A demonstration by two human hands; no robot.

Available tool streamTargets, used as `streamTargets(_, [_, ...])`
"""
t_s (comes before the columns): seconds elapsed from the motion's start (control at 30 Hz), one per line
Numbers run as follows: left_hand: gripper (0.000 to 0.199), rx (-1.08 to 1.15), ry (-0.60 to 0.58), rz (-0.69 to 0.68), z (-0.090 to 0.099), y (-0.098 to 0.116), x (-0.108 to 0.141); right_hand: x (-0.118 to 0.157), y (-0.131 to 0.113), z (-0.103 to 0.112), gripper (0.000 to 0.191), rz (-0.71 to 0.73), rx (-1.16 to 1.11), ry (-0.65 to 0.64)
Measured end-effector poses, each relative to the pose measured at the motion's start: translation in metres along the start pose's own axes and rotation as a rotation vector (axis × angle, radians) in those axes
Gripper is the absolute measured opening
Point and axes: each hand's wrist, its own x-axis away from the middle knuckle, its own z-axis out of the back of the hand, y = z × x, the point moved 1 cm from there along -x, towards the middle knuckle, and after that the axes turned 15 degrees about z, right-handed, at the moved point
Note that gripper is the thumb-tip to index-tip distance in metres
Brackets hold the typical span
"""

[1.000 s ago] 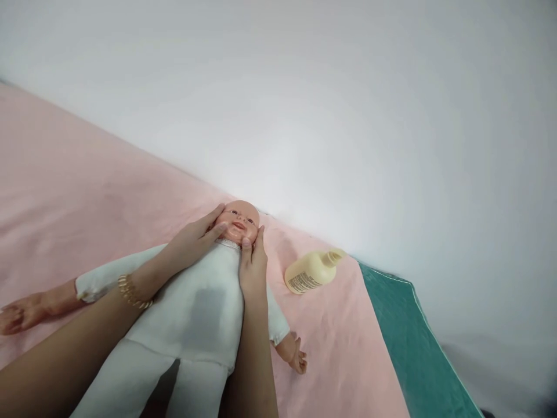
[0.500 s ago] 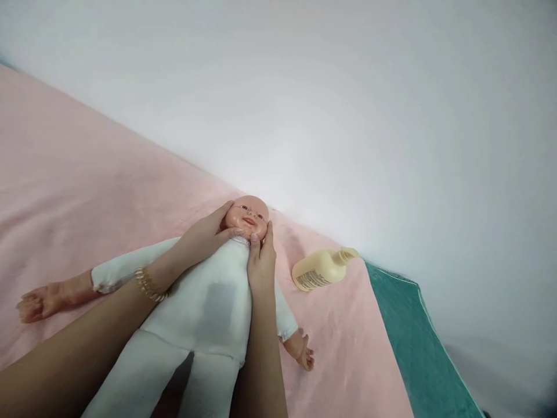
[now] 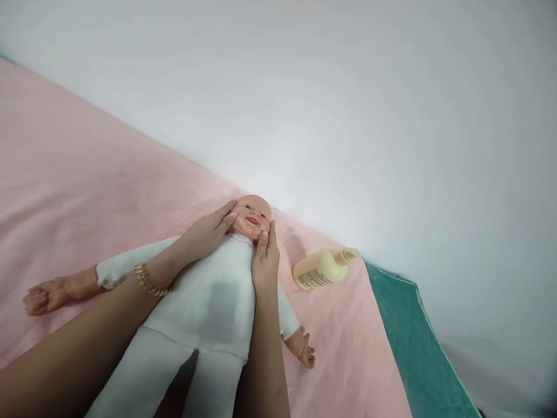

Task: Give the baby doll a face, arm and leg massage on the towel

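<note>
A baby doll (image 3: 217,290) with a white cloth body lies on its back, its plastic head away from me and its arms spread out. My left hand (image 3: 216,225), with a beaded bracelet at the wrist, cups one side of the doll's head, thumb on the cheek. On the opposite side my right hand (image 3: 266,255) holds the head, its thumb near the corner of the mouth. Fingertips of both hands curve round the sides of the head and are partly hidden. Right of my right hand is a pale yellow pump bottle (image 3: 319,269).
Pink cloth (image 3: 87,151) lies under the doll and bottle. A green surface (image 3: 418,342) shows past its right edge. Beyond the cloth rises a plain pale wall (image 3: 304,87).
Both thumbs have slid from the doll's chin outward and up onto its cheeks. The hands stay round the head; the bottle has not moved.
</note>
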Motion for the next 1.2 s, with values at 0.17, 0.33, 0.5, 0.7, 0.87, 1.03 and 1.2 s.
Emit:
streamTargets(0.17, [0.076,0.152,-0.09,0.013,0.001,0.005,0.002,0.0,-0.004,0.0,0.086,-0.048,-0.079,-0.014])
streamTargets(0.33, [0.08,0.19,-0.114,-0.007,-0.002,0.005,0.001,-0.001,-0.004,-0.001,0.084,-0.049,-0.072,-0.009])
streamTargets(0.5, [0.077,0.136,-0.05,0.005,-0.004,0.002,-0.002,-0.002,-0.007,-0.001,0.079,-0.063,-0.034,0.001])
streamTargets(0.7, [0.072,0.065,-0.038,0.025,-0.004,0.0,-0.002,-0.002,-0.007,0.001,0.071,-0.031,0.018,-0.015])
streamTargets(0.87, [0.072,0.06,-0.043,0.044,-0.005,-0.001,-0.002,-0.002,-0.001,-0.001,0.072,-0.021,-0.004,0.001])
streamTargets(1.03, [0.074,0.105,-0.038,0.083,-0.003,0.003,0.001,-0.001,-0.003,0.0,0.071,-0.055,-0.019,0.027])
streamTargets(1.2, [0.075,0.094,-0.053,0.044,-0.001,0.004,0.003,0.001,-0.012,0.001,0.08,-0.077,-0.05,0.014])
